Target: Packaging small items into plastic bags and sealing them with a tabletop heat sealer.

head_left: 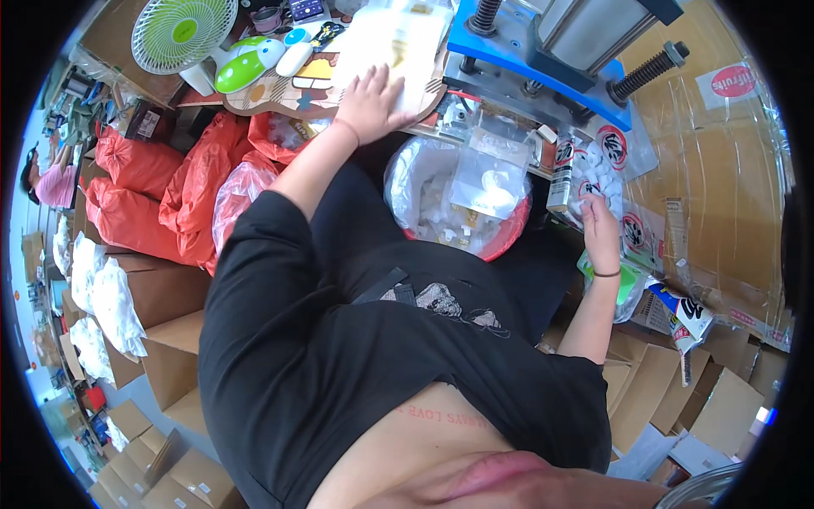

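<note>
My left hand (373,103) lies flat, fingers stretched out, at the near edge of a bright white stack of sheets or bags (386,42) on the patterned table mat (254,100). Glare hides what the stack is made of. On the right, my right hand (600,227) is at a heap of small white pieces (598,174) in an open container. Its fingers are drawn together, and what they hold, if anything, is too small to make out. Between my knees stands a red bin (514,236) with a clear liner and white scraps inside. A clear plastic sheet (490,165) hangs over it.
A blue-plated press (500,51) with springs stands ahead on the right. A green-white fan (184,32) is at the far left. Red plastic bags (140,216) sit to my left. A large cardboard carton (721,170) walls the right side; open cartons (644,386) lie behind.
</note>
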{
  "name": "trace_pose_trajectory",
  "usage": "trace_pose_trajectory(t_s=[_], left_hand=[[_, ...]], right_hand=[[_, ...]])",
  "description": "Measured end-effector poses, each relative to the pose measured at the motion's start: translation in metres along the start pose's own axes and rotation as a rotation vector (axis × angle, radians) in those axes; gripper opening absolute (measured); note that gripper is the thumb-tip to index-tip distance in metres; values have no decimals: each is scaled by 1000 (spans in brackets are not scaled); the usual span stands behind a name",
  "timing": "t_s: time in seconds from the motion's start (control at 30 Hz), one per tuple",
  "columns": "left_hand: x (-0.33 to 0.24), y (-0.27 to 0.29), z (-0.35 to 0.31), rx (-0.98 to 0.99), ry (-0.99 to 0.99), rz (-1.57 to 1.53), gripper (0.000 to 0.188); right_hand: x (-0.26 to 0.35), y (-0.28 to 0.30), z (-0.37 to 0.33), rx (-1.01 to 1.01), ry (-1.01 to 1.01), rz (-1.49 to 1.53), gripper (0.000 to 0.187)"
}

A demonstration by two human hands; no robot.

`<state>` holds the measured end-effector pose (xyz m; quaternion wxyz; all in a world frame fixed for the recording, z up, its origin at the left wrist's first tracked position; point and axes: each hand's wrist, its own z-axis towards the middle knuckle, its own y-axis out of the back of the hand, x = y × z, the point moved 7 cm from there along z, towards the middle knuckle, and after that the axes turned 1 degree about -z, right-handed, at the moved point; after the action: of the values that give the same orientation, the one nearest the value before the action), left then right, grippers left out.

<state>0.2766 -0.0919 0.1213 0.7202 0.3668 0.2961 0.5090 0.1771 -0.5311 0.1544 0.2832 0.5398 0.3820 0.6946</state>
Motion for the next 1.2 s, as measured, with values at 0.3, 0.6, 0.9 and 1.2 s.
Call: trace_pose_trajectory(t_s=[0.3, 0.6, 0.9, 1.2], left_hand=[[-35, 3, -37, 355, 313, -941, 22], [-139, 15, -46, 718, 363, -1338, 24], [-199, 3, -82, 1103, 611, -1906, 25], [-213, -2, -82, 1160, 636, -1996, 22]], right_hand=[[66, -14, 35, -147, 204, 207, 17], [145, -21, 74, -79, 275, 615, 17], [120, -12, 50, 189, 318, 228, 19], [94, 8, 47, -39, 155, 245, 23]])
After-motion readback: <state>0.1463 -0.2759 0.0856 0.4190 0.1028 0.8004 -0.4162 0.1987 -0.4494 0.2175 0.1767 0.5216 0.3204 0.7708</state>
